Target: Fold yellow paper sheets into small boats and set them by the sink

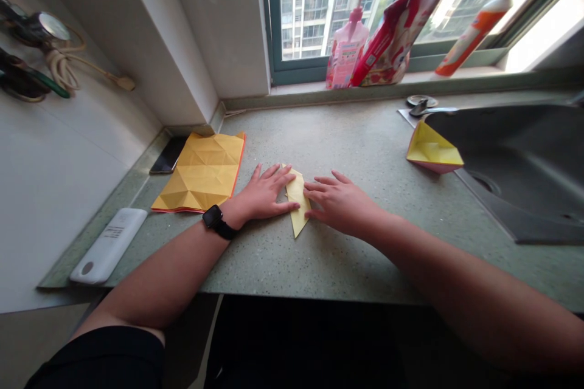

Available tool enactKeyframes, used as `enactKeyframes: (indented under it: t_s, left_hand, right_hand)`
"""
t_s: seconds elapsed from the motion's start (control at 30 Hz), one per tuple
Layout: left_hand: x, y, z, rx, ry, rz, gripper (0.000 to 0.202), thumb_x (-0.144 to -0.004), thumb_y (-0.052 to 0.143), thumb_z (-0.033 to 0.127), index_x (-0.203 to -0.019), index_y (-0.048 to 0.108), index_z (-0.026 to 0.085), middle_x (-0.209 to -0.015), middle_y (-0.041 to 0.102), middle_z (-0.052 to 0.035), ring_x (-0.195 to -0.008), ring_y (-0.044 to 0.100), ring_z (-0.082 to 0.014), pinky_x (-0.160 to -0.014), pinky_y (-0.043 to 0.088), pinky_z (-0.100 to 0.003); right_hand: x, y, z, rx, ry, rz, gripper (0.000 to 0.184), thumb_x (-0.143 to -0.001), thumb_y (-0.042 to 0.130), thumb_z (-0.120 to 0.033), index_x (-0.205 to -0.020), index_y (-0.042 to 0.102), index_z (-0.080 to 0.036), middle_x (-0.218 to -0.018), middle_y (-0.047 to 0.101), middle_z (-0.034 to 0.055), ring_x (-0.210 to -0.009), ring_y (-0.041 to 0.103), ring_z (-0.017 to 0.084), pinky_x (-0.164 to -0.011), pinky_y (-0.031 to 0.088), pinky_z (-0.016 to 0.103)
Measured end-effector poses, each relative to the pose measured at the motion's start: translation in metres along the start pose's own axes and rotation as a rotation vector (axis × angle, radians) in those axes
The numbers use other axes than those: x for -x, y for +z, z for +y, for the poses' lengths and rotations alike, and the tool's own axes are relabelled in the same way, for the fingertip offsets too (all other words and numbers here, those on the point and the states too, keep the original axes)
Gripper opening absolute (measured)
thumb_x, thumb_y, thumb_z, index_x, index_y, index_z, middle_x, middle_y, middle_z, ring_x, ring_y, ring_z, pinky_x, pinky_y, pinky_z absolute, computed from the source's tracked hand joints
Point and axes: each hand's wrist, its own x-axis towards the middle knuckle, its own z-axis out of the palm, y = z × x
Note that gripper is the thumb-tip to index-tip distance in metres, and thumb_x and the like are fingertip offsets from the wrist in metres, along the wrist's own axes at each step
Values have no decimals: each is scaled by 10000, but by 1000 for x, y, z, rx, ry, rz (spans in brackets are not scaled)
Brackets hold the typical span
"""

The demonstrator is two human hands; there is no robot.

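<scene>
I can move my right hand point(342, 203) farther across the stone countertop point(337, 134) toward the window. The steel sink point(515, 158) and folded paper boat point(433, 149) block the right; the folded yellow paper point(201, 170) and phone point(168, 155) block the left.

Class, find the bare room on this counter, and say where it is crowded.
Bare countertop lies beyond the left hand and right hand, between the creased yellow sheet and the folded paper piece by the sink. A strip runs from the small yellow fold to the front edge. The left is crowded: sheet, phone, white device.
</scene>
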Motion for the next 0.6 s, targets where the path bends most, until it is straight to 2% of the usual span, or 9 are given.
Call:
enactKeyframes:
  t_s: [0.1,0.23,0.4,0.6]
  left_hand:
    - [0,-3,3,5,-16,-21,804,-999,619,729,-1650,470,282,-1808,332,-142,-1703,221,-406,-1354,8,-735]
    - [-1,-6,6,-3,-40,-47,826,-998,621,735,-1665,450,279,-1824,291,-130,-1708,202,-405,-1353,5,-743]
    - [-1,-8,8,-31,-59,-89,851,-1008,589,751,-1695,404,285,-1843,239,-109,-1719,165,-385,-1358,1,-729]
    - [-1,-7,7,-42,-58,-98,854,-1015,558,765,-1703,392,287,-1848,230,-96,-1722,144,-377,-1366,-16,-694]
  right_hand:
    - [2,-4,-3,9,-26,4,136,-960,773,-353,-1048,863,-300,-1308,819,45,-1266,712,353,-1194,462,602]
    - [0,-12,-1,20,-87,7,70,-938,803,-309,-937,870,-293,-1213,838,48,-1199,717,331,-1090,531,519]
    - [4,-25,-3,3,-230,-27,121,-971,771,-270,-1009,882,-299,-1243,815,53,-1170,697,301,-1019,535,466]
    - [8,-32,-16,-90,-379,-126,158,-1029,729,-313,-1065,882,-298,-1012,782,50,-957,675,235,-912,514,419]
